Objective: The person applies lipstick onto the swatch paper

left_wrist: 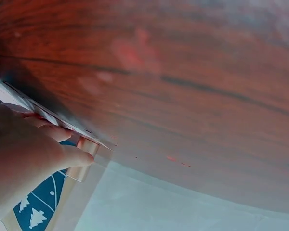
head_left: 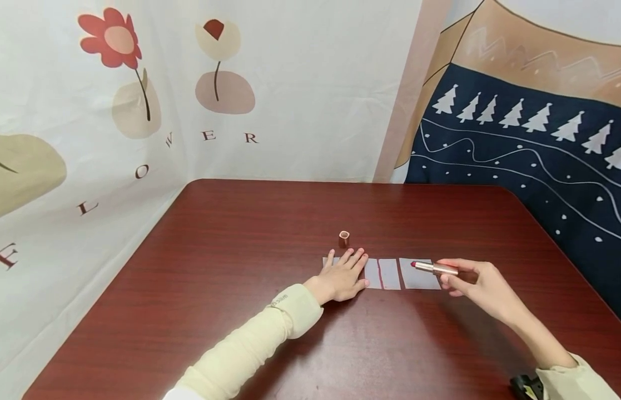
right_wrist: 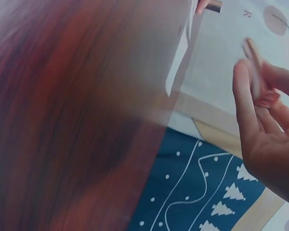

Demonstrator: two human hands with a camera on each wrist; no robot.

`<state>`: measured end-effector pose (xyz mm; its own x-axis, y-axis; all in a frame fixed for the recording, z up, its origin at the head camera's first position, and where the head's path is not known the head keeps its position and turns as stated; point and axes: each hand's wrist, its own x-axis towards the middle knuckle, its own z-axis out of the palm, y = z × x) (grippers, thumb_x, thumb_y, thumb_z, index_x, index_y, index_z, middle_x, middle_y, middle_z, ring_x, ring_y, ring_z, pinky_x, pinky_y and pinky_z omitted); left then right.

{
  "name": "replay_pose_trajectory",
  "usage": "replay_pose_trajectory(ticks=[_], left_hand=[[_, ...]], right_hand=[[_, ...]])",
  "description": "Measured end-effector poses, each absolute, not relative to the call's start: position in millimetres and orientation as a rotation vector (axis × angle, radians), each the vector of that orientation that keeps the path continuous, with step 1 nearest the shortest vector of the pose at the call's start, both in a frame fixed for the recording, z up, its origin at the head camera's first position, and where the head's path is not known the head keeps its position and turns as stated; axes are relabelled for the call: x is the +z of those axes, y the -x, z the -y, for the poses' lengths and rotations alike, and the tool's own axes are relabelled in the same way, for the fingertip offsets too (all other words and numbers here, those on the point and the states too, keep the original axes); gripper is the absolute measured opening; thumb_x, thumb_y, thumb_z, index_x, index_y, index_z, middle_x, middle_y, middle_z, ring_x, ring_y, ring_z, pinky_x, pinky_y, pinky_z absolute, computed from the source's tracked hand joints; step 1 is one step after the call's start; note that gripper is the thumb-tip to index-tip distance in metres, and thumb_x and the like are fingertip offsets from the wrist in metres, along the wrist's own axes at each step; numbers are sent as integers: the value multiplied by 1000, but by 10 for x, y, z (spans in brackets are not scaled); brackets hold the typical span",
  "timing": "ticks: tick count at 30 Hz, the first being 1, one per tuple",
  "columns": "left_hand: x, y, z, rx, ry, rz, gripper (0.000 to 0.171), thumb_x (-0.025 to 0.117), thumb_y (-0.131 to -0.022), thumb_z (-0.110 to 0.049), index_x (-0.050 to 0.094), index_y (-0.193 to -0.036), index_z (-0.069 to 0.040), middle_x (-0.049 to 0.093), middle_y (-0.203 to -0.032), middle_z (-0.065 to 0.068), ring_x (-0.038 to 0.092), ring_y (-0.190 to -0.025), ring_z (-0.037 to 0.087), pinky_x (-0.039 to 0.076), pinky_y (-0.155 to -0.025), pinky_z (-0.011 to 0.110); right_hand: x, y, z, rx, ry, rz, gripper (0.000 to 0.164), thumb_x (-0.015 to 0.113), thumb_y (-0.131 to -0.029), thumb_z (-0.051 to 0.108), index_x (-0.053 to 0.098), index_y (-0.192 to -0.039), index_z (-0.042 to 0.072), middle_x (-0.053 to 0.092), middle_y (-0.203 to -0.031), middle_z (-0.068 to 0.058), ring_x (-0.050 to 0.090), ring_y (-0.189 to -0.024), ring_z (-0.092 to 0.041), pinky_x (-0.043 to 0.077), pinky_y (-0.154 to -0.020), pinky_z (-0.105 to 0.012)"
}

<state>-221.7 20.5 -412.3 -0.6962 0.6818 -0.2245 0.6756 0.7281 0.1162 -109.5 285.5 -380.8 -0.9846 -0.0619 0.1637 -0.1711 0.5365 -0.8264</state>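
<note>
Spread fingers of my left hand (head_left: pixel 342 278) rest over the left part of a row of white paper pieces (head_left: pixel 389 274), holding nothing. In the left wrist view its thumb and fingers (left_wrist: pixel 58 132) show beside the paper's edge. Between thumb and fingers, my right hand (head_left: pixel 485 286) pinches an uncapped lipstick (head_left: pixel 426 267), its red tip pointing left over the rightmost paper piece (head_left: pixel 412 279). A thin reddish line runs down the paper near my left hand. Just beyond that hand stands the lipstick cap (head_left: pixel 344 240), its opening facing up.
The dark red wooden table (head_left: pixel 230 239) reaches back to a white curtain (head_left: pixel 310 100) with flower prints. At the right hangs a blue cloth (head_left: pixel 490 147) with white trees. A black object (head_left: pixel 526 387) shows by the right sleeve.
</note>
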Motion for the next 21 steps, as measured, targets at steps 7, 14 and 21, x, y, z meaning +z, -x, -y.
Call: replay_pose_trajectory(ticks=[7, 14, 21], left_hand=[[-4111, 2233, -217, 110, -1063, -2655, 61, 29, -100, -45, 8, -151, -19, 8, -155, -3, 6, -141, 15, 2, -108, 53], [-4040, 2257, -201, 106, -1065, -2653, 62, 29, -100, -46, 10, -151, -17, 7, -156, 0, 4, -141, 14, 4, -108, 53], [-4016, 2235, -261, 100, -1118, -2665, 61, 33, -99, -47, 22, -149, -15, 12, -155, 3, 8, -141, 16, 8, -109, 50]], right_hand=[[-3808, 1122, -2974, 1181, -220, 2607, 33, 63, -88, 6, 57, -119, -4, 66, -90, -21, 67, -71, -19, 53, -58, -27], [-3792, 1236, -3069, 1260, -216, 2573, 30, 57, -94, 12, 56, -120, -1, 65, -83, -10, 59, -56, -16, 53, -53, -27], [-3884, 1251, -3093, 1503, -105, 2542, 35, 58, -93, 12, 54, -127, 4, 66, -84, -3, 54, -57, -17, 53, -53, -30]])
